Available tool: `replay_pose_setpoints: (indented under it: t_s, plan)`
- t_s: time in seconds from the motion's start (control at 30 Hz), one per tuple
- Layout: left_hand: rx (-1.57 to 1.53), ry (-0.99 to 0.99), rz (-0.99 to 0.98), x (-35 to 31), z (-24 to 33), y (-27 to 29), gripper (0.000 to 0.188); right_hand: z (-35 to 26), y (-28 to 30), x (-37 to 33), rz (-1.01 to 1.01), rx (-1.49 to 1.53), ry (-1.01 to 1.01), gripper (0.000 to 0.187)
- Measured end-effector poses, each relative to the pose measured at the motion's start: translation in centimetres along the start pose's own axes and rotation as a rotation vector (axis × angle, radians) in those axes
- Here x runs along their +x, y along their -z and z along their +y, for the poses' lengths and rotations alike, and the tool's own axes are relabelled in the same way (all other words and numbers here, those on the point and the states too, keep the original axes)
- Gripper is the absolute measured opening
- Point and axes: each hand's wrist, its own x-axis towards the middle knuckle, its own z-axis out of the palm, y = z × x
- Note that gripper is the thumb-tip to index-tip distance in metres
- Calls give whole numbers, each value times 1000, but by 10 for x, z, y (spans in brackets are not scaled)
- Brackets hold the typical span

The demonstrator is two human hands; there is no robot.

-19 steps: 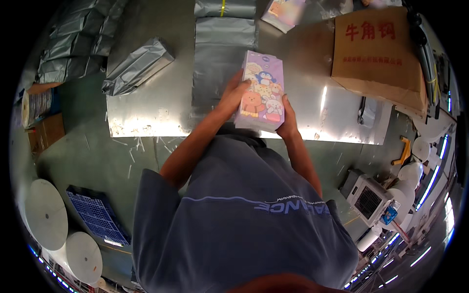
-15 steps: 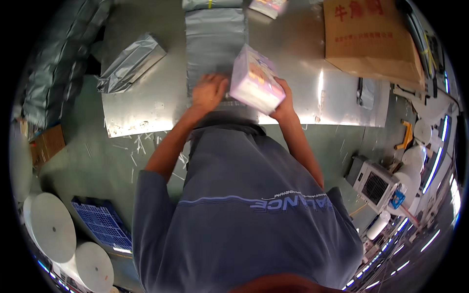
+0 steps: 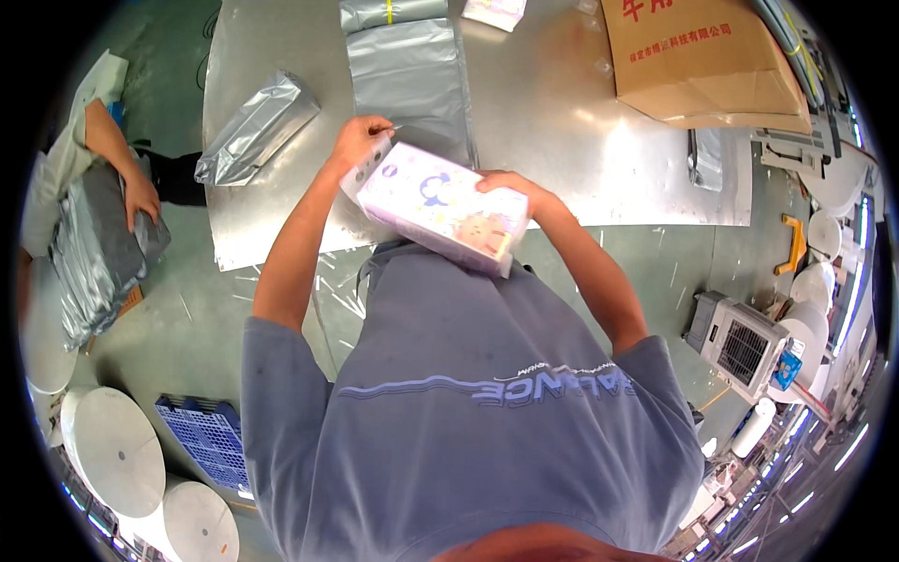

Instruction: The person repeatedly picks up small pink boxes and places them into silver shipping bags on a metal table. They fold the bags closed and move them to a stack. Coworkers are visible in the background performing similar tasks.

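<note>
A pink and purple soft pack with cartoon pictures [image 3: 440, 201], looking like packed tissues, is held slantwise above the table's near edge. My right hand [image 3: 515, 192] grips its right end, the fingers lying over the top face. At the pack's left end is a pale flap with holes [image 3: 363, 173]. Next to this flap my left hand [image 3: 361, 140] is closed, its fingertips pinching the near edge of a grey plastic mailing bag [image 3: 412, 84]. That bag lies flat on the metal table [image 3: 562, 159], its near end partly hidden by the pack.
A filled grey bag [image 3: 257, 131] lies at the left, and a rolled grey bundle [image 3: 393, 13] at the far side. Another pink pack [image 3: 494, 11] and a cardboard box [image 3: 702, 70] stand beyond, right. At far left a co-worker's hand [image 3: 142, 199] holds grey bags [image 3: 98, 248].
The pack has tipped and swung left and nearer, its broad pictured face now upward. My left hand has moved left and away to the bag's edge. A co-worker has come into view at left.
</note>
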Motion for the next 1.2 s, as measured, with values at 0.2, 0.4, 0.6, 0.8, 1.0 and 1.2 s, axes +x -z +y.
replay_pose_setpoints:
  t_s: [0.2,0.4,0.6,0.8,1.0,1.2]
  plan:
    - [413,-475,243,-53,60,-18,15,32,35,7,-75,329,220,68]
    - [-170,294,288,-50,-13,-51,21,39,37,23,-16,322,185,61]
    - [503,-56,294,-54,-21,-87,21,67,-4,37,583,-485,716,52]
    - [617,-22,267,-40,-12,-64,27,11,28,116,1152,-1262,865,25]
    - [569,-173,-164,-120,-89,-70,26,68,18,53,593,-1846,447,30]
    - [279,0,93,-87,-45,-51,25,16,35,67,788,-1139,784,27]
